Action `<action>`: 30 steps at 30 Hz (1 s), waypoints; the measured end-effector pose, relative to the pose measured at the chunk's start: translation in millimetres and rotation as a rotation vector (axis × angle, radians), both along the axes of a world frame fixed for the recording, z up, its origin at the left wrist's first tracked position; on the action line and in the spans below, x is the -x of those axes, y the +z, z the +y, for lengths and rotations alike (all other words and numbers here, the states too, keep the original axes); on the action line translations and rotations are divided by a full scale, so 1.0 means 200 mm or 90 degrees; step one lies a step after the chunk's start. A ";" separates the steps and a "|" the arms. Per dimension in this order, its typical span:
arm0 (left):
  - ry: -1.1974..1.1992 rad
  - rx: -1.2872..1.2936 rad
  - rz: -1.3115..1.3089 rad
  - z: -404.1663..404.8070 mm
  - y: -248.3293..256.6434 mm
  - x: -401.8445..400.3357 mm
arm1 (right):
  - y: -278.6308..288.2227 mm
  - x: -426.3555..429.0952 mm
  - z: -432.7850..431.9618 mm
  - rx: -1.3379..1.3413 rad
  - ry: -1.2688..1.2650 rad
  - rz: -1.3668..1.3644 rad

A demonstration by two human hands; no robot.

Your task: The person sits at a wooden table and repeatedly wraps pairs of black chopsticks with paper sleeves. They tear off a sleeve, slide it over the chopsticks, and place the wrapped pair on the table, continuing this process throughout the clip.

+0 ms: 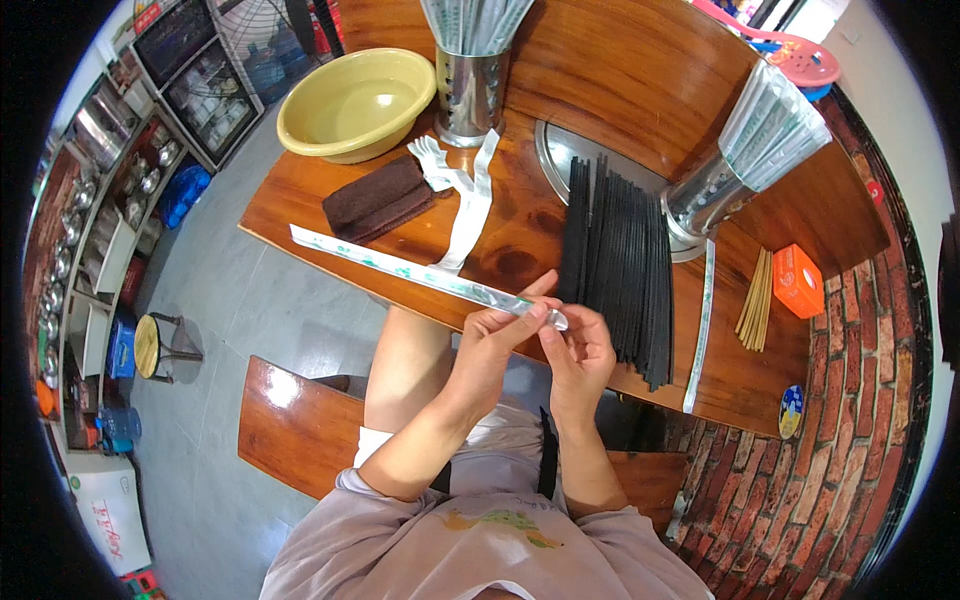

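Note:
A long white chopstick sleeve (405, 268) with green print slants over the table's near edge. My left hand (491, 349) grips it near its right end between thumb and fingers, with one finger stretched out. At that end, the fingertips of my right hand (581, 352) pinch the sleeve's tip. Whether chopsticks are inside it cannot be seen. Just beyond my right hand lies a wide row of black chopsticks (626, 277), side by side. A second printed sleeve (700, 330) rests flat to the right of that row.
A yellow basin (352, 142), a folded brown cloth (379, 199) and crumpled white strips (471, 217) sit at left. Two steel holders (471, 97) (705, 195) contain wrapped chopsticks. Bare wooden chopsticks (754, 300) and an orange box (798, 281) lie by the brick wall (840, 390).

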State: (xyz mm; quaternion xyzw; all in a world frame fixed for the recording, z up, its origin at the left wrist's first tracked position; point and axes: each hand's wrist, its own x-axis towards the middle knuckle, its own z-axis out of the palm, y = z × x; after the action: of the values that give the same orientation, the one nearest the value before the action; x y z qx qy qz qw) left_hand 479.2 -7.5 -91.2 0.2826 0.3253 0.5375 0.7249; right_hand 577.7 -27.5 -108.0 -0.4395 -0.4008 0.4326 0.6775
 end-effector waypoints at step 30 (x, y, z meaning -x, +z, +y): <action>0.172 -0.049 -0.022 0.03 -0.02 -0.03 | 0.00 -0.13 0.01 0.012 0.036 -0.057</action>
State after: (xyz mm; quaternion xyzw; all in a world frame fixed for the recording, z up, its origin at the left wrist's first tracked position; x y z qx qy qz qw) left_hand 485.0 -0.8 -94.6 0.2544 0.3267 0.6473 0.6400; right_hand 603.6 -25.2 -108.6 -0.4529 -0.4389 0.4353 0.6425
